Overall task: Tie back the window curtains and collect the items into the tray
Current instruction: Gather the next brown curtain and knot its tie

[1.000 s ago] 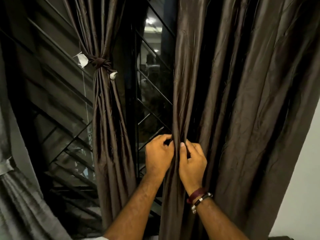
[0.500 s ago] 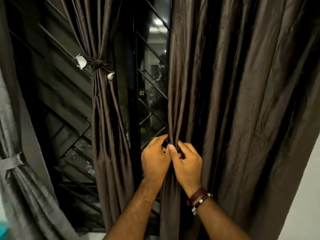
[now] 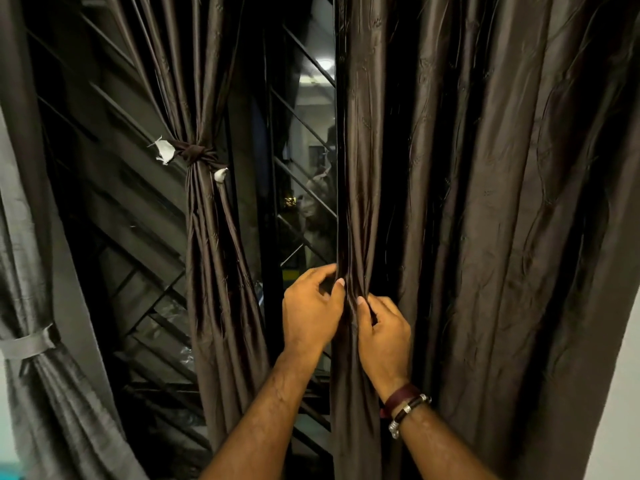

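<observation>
Both hands gather loose brown curtain (image 3: 485, 202) at its inner edge: left hand (image 3: 310, 311) pinches the folds w/ thumb & fingers, right hand (image 3: 382, 336) curls round them just beside it. Middle curtain (image 3: 214, 271) already knotted w/ tie (image 3: 195, 154)

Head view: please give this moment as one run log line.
right curtain: untied | left hand, right hand: pinching its edge | middle curtain: tied

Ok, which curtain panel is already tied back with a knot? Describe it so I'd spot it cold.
Start at the dark window grille. The knotted brown curtain hangs in front of it, left of both hands. Unlike the loose brown curtain being gathered, it is cinched by a brown knotted tie with white ends; the grey curtain wears a flat band.
</observation>
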